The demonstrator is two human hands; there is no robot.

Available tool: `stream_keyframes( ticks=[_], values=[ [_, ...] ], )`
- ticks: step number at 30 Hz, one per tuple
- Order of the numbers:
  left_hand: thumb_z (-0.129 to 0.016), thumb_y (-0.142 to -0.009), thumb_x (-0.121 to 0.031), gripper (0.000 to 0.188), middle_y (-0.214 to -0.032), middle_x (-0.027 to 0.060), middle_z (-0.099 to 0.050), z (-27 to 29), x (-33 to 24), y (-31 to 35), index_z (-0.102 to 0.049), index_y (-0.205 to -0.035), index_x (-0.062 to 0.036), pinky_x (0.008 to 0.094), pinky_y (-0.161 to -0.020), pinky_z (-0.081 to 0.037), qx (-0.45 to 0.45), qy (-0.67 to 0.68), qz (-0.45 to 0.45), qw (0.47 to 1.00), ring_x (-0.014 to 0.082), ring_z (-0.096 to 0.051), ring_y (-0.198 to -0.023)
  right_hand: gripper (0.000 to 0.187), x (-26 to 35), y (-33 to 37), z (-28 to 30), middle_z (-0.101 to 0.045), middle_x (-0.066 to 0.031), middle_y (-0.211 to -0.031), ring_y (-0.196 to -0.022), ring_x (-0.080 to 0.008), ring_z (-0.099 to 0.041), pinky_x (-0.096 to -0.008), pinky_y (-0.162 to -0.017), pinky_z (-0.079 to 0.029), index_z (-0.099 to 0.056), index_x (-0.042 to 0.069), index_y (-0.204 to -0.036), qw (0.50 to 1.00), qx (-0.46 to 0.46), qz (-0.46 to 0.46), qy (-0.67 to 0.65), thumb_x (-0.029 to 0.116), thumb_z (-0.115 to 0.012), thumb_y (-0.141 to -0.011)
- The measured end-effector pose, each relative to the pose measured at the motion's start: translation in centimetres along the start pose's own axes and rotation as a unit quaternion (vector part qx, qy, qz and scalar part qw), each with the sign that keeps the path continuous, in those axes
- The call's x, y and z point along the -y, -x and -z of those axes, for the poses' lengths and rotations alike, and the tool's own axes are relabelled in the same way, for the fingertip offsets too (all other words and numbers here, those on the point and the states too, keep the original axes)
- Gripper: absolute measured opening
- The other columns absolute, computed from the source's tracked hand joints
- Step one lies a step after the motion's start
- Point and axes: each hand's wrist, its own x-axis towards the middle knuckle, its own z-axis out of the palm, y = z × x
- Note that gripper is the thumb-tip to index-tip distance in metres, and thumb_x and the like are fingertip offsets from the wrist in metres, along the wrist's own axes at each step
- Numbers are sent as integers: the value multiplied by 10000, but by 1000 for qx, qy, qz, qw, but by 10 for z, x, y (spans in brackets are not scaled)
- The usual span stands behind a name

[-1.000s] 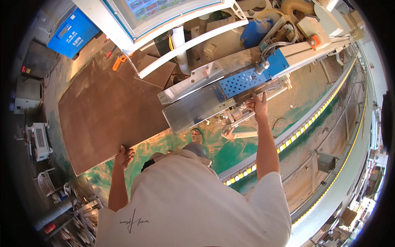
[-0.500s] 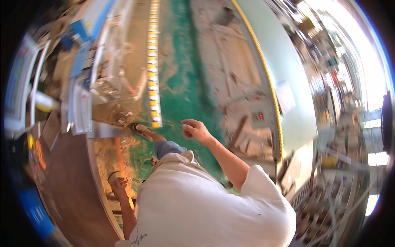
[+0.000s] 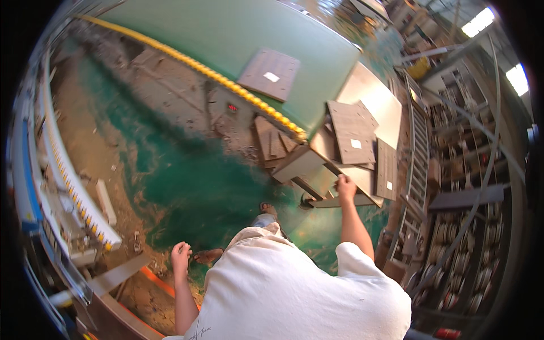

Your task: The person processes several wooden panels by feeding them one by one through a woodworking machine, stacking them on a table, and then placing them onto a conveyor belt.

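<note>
My right hand (image 3: 345, 188), fingers curled in, appears over the near edge of a pale stand (image 3: 362, 174) that bears several boards. Whether it touches that edge I cannot tell, and no object shows in its fingers. Closest to it is a grey-brown board (image 3: 349, 126) with drilled holes and a white label. Another narrow labelled board (image 3: 386, 170) lies just right of that one. Low on my left side hangs my left hand (image 3: 181, 256), loosely closed with nothing visible in it, above the stained floor.
A long green-topped machine table (image 3: 243, 34) with a yellow beaded edge (image 3: 198, 67) runs ahead, bearing one labelled board (image 3: 270, 73). At right stand a roller conveyor (image 3: 416, 153) and loaded racks (image 3: 459, 243). A long white rail (image 3: 68, 164) curves along the left.
My view has swung to the right, bringing the stand with boards into sight. My right hand now appears beside the stand; my left hand is away from the brown tabletop edge.
</note>
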Motion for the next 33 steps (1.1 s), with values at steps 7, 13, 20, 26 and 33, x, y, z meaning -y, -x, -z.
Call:
stream_keyframes(
  ticks=[7,13,20,26,33],
  values=[
    [-636,-997,-174,268,-1064,77,-711,-354,-221,-12,-643,-1169,31,294,-830,-530,162,-66,-240,955,171,-675,-900,581,-75,-224,266,-646,-232,-1259,-1167,-370,-622,-471,-991,-488,-626,31,-1284,904,-275,-47,323,432,-701,-871],
    [-706,-917,-289,414,-1202,181,-672,-580,-366,-71,-652,-1211,-2,419,-1027,-460,107,-368,-517,765,356,-605,-1175,983,-159,-295,348,-579,-242,-1364,-1259,-330,-556,-419,-1035,-444,-488,-19,-1439,945,-123,-177,247,694,-713,-801],
    [-711,-848,-578,886,-1465,237,-476,-651,-390,-162,-437,-1463,-2,475,-1128,-368,-59,-557,-335,757,422,-428,-1353,806,-152,-299,356,-710,-119,-1047,-893,-200,-634,-364,-816,-496,-704,-93,-1103,956,-114,-270,29,684,-583,-927],
    [-736,-858,-474,790,-1416,226,-518,-680,-350,-115,-468,-1436,-7,480,-1104,-384,-21,-452,-388,803,412,-471,-1300,743,-101,-273,348,-720,-120,-1109,-913,-195,-671,-351,-838,-517,-680,-81,-1187,960,-84,-251,-85,622,-553,-980],
    [-744,-851,-441,769,-1385,223,-508,-709,-334,-81,-467,-1433,-21,483,-1118,-367,24,-416,-335,845,402,-452,-1307,709,-54,-288,225,-499,-43,-573,-567,-139,-448,-380,-525,-400,-647,-70,-723,983,-124,-131,47,580,-563,-996]
  ],
)
